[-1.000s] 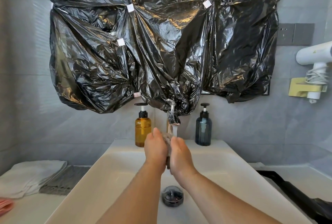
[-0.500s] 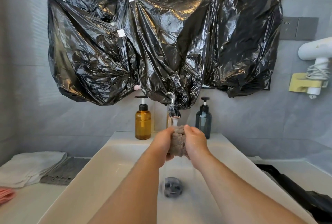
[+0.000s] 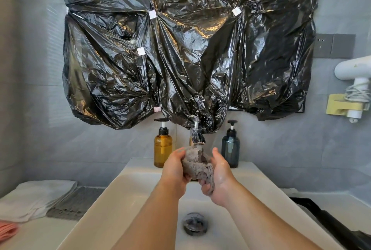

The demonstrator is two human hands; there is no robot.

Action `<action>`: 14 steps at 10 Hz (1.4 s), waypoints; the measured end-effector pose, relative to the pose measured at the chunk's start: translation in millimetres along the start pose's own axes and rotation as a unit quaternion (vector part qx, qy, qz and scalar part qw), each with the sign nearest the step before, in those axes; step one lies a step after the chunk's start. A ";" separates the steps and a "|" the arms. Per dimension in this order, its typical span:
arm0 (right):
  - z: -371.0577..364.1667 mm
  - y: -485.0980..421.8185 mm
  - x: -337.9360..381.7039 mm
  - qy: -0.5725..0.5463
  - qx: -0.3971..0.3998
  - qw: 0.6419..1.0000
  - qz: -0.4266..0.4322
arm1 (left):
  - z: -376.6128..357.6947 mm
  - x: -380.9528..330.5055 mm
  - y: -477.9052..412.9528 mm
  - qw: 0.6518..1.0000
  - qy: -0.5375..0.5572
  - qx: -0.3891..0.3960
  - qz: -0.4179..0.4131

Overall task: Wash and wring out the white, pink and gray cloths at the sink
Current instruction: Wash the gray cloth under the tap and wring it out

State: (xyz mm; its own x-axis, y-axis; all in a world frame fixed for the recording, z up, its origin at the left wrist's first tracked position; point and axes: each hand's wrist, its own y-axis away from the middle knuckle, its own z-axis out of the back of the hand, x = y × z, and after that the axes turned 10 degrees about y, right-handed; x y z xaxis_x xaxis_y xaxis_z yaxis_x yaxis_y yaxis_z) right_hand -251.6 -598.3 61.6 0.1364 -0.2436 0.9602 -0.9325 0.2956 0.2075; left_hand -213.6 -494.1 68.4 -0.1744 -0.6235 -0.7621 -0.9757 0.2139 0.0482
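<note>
A wet gray cloth [image 3: 196, 164] is bunched between my two hands, right under the faucet [image 3: 195, 136] and above the white sink [image 3: 128, 193]. My left hand [image 3: 174, 171] grips its left side. My right hand [image 3: 217, 177] grips its right side and lower end. On the counter to the left lie a folded white cloth [image 3: 34, 197], another gray cloth [image 3: 74, 203] beside it, and a pink cloth [image 3: 7, 229] at the frame's edge.
An amber pump bottle [image 3: 163, 146] and a dark blue pump bottle [image 3: 230, 148] flank the faucet. The drain plug [image 3: 194, 223] sits in the basin. Black plastic sheeting [image 3: 180, 49] covers the wall above. A white hair dryer [image 3: 353, 81] hangs at the right.
My hands were pressed together with the cloth nearly hidden; they have since spread apart and the gray cloth now shows bunched between them, up by the faucet.
</note>
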 end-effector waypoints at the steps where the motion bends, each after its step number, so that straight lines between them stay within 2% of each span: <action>1: 8.4 4.6 8.0 -0.006 -0.003 0.999 0.033 | -1.0 -2.0 7.8 0.999 -0.036 -0.028 0.015; 3: 15.9 0.4 9.7 -0.029 0.069 0.988 0.133 | 0.5 -4.6 10.5 0.999 -0.016 -0.043 -0.001; 4: 14.9 -4.1 6.3 0.006 0.001 0.985 0.172 | -3.5 -3.1 12.3 1.000 -0.007 -0.020 -0.006; 5: 4.0 -7.7 -4.9 0.114 -0.069 0.980 0.145 | -6.0 -0.2 12.4 1.000 -0.021 -0.007 -0.012; 6: -5.9 -1.3 -6.7 0.120 -0.054 0.987 0.098 | -6.6 1.2 11.7 0.998 -0.062 0.003 -0.026; 7: -5.9 2.3 -6.4 0.154 -0.090 0.975 0.132 | -8.4 7.7 14.3 0.995 -0.089 0.031 -0.030; 8: -15.1 2.8 -14.7 0.191 -0.098 0.959 0.187 | -10.0 10.6 11.9 0.992 -0.123 0.018 -0.025; 9: -23.9 1.7 -18.1 0.227 -0.110 0.945 0.208 | -5.2 12.1 1.6 0.969 -0.235 0.023 -0.078; 10: -16.8 -1.1 -10.7 0.248 -0.125 0.941 0.193 | -2.4 13.8 6.9 0.954 -0.288 0.069 -0.051; 11: -2.6 -5.0 -4.7 0.225 -0.141 0.946 0.188 | -6.7 17.1 6.4 0.937 -0.333 0.108 -0.022; 12: 4.4 -1.1 1.6 0.179 -0.194 0.940 0.215 | -8.3 16.9 11.0 0.938 -0.327 0.107 0.034; 13: 9.1 3.6 8.9 0.102 -0.208 0.947 0.222 | -5.8 12.8 15.4 0.948 -0.280 0.087 0.119; 14: 3.4 2.1 7.6 0.078 -0.155 0.963 0.206 | -4.9 10.6 8.4 0.981 -0.181 0.049 0.052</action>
State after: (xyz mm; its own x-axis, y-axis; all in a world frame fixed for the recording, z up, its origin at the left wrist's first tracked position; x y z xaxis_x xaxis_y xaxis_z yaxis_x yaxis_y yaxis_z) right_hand -253.6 -602.7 68.7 -0.1526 0.0874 0.9844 -0.7774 0.6044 -0.1742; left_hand -224.3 -502.6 64.0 -0.1957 -0.2905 -0.9367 -0.9348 0.3439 0.0887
